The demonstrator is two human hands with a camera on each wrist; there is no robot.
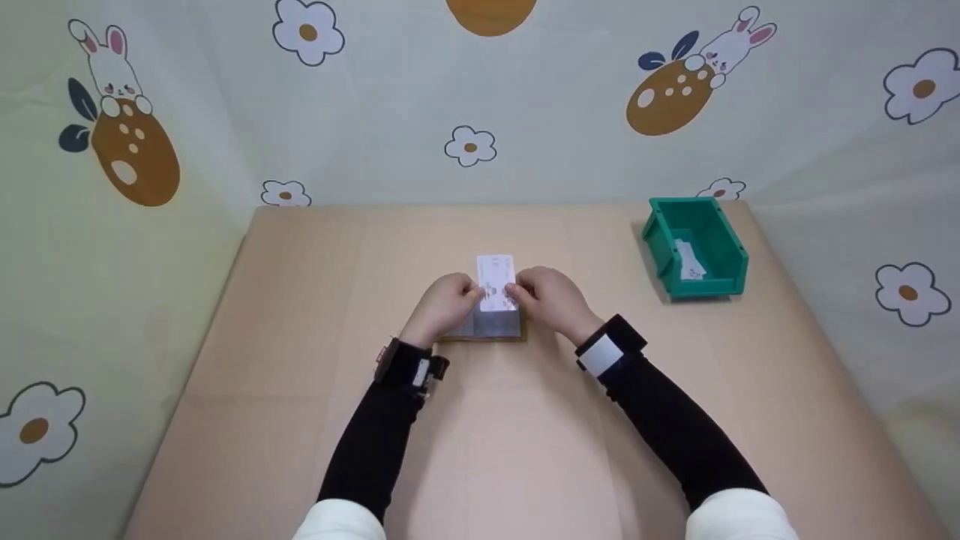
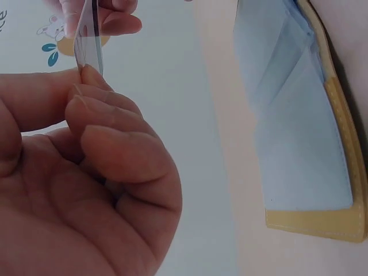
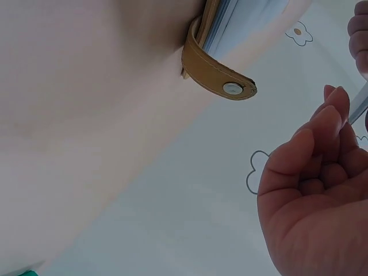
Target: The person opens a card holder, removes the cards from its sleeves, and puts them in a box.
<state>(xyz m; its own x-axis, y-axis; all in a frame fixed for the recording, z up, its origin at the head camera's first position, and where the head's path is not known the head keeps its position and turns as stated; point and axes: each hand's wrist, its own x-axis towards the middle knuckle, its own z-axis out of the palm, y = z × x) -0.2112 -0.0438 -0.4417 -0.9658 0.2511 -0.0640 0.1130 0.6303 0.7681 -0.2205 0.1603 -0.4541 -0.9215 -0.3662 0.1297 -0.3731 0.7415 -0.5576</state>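
white card (image 1: 495, 271) is pinched by left hand (image 1: 444, 304) and right hand (image 1: 557, 300) above cardholder (image 1: 498, 325)

Printed white card (image 1: 496, 276); open wallet (image 1: 499, 325) beneath

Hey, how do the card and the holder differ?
The card is white with print; the holder has a tan cover and bluish sleeves. The left hand and right hand hold the card up; the holder lies open on the table. The card has no strap; the holder has one, with a round stud.
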